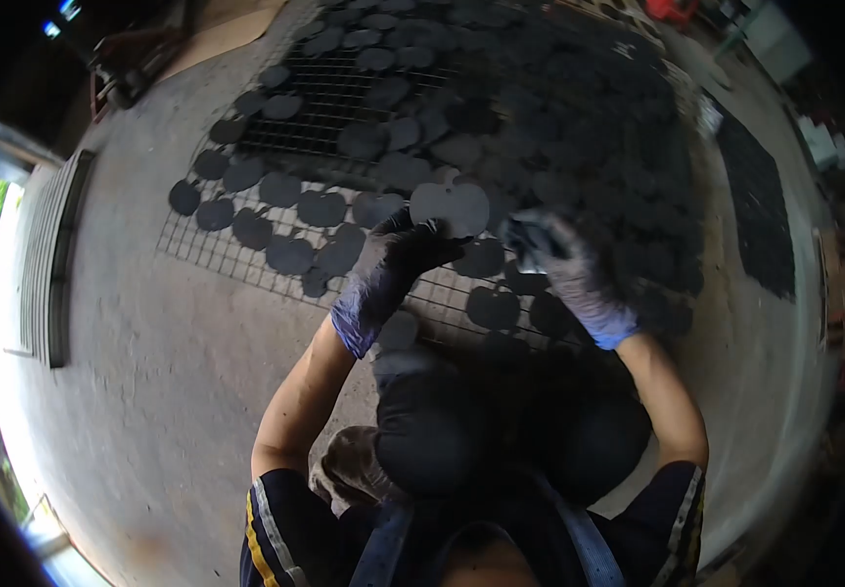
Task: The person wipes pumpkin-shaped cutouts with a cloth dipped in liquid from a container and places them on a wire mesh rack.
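In a dark-stained glove with a blue cuff, my left hand (401, 256) grips a flat dark grey apple-shaped piece (451, 203) by its lower left edge. My right hand (551, 248), gloved the same way and smeared by motion, is closed just right of that piece, apart from it. What its fingers hold is too blurred to make out. Below both hands lies a wire mesh rack (236, 266) with many similar dark pieces (289, 254) spread over it, overlapping towards the right.
A ribbed panel (50, 259) lies at the left beside a bright opening. A wheeled cart (127, 78) stands at the back left. My bent knees (432, 421) are close under the rack's near edge. A dark strip (753, 196) lies on the floor at the right.
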`<state>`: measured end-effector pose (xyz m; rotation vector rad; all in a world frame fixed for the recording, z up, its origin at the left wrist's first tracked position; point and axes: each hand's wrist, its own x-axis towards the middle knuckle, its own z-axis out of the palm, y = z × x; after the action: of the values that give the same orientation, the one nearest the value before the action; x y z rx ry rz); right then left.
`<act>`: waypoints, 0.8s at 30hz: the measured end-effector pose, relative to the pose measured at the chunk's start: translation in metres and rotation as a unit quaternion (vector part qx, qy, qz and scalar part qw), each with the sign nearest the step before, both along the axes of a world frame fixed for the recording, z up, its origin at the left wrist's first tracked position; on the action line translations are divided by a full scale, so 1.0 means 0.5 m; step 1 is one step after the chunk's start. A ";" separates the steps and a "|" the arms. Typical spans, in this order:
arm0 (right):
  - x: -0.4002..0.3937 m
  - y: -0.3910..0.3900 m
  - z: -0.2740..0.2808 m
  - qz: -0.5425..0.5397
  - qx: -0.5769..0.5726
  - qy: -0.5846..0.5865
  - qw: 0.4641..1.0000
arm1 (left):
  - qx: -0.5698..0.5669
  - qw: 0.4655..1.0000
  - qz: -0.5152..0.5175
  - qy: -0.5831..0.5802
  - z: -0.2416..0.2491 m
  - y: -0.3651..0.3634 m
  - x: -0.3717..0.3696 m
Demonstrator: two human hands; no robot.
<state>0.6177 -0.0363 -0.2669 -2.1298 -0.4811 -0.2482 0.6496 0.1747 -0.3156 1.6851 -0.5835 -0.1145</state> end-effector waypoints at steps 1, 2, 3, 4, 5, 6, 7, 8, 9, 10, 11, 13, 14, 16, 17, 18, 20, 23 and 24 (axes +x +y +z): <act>-0.004 0.002 0.005 -0.012 -0.067 -0.046 0.997 | -0.173 0.966 -0.028 0.190 -0.006 -0.055 -0.012; -0.006 -0.006 0.006 -0.017 -0.132 -0.089 0.987 | -0.095 0.991 -0.046 0.082 0.005 -0.091 -0.016; -0.006 -0.022 -0.013 -0.026 -0.187 -0.115 0.975 | -0.100 0.989 -0.061 0.085 0.002 -0.117 -0.015; -0.009 -0.050 -0.031 -0.036 -0.239 -0.140 0.960 | -0.052 0.991 -0.081 0.089 -0.003 -0.149 -0.015; -0.003 -0.060 -0.029 -0.056 -0.243 -0.181 0.951 | 0.000 0.992 -0.088 0.092 -0.006 -0.159 -0.017; 0.009 -0.077 -0.040 -0.091 -0.256 -0.162 0.949 | 0.000 0.992 -0.088 0.095 -0.007 -0.170 -0.023; 0.022 -0.099 -0.051 -0.127 -0.267 -0.143 0.944 | -0.141 0.953 -0.077 0.258 -0.006 -0.183 -0.028; 0.030 -0.116 -0.038 -0.148 -0.216 -0.114 0.958 | -0.274 0.869 -0.062 0.408 -0.006 -0.190 -0.032; 0.033 -0.137 -0.036 -0.179 -0.192 -0.110 0.959 | -0.246 0.868 -0.057 0.427 -0.008 -0.188 -0.033; 0.035 -0.151 -0.037 -0.208 -0.168 -0.105 0.958 | -0.244 0.869 -0.055 0.427 -0.009 -0.188 -0.029; 0.036 -0.148 -0.027 -0.178 -0.089 -0.088 0.976 | -0.273 0.854 -0.061 0.439 -0.010 -0.189 -0.026; 0.010 -0.114 -0.009 -0.074 -0.084 -0.032 0.993 | -0.298 0.837 -0.065 0.453 -0.006 -0.192 -0.030; 0.002 -0.095 -0.003 -0.024 -0.184 -0.115 0.976 | -0.232 0.885 -0.070 0.398 0.002 -0.199 -0.033; 0.003 -0.086 -0.040 0.007 -0.218 -0.193 0.957 | -0.125 0.952 -0.070 0.271 -0.002 -0.208 -0.037; 0.012 -0.089 -0.049 -0.009 -0.247 -0.214 0.945 | -0.174 0.918 -0.073 0.350 0.000 -0.207 -0.040; 0.025 -0.104 -0.057 -0.056 -0.276 -0.178 0.943 | -0.223 0.875 -0.072 0.423 0.004 -0.204 -0.039; 0.046 -0.129 -0.049 -0.134 -0.191 -0.087 0.968 | -0.229 0.870 -0.064 0.433 -0.008 -0.196 -0.040; 0.031 -0.119 -0.026 -0.133 -0.148 -0.053 0.979 | -0.217 0.868 -0.039 0.445 -0.012 -0.188 -0.039; 0.022 -0.099 -0.005 -0.054 -0.152 -0.080 0.984 | -0.226 0.869 -0.049 0.438 -0.006 -0.193 -0.041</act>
<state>0.6289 -0.0857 -0.2693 -2.4494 -0.5234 -0.4349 0.6290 0.0784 -0.3187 0.9842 0.0122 -0.7198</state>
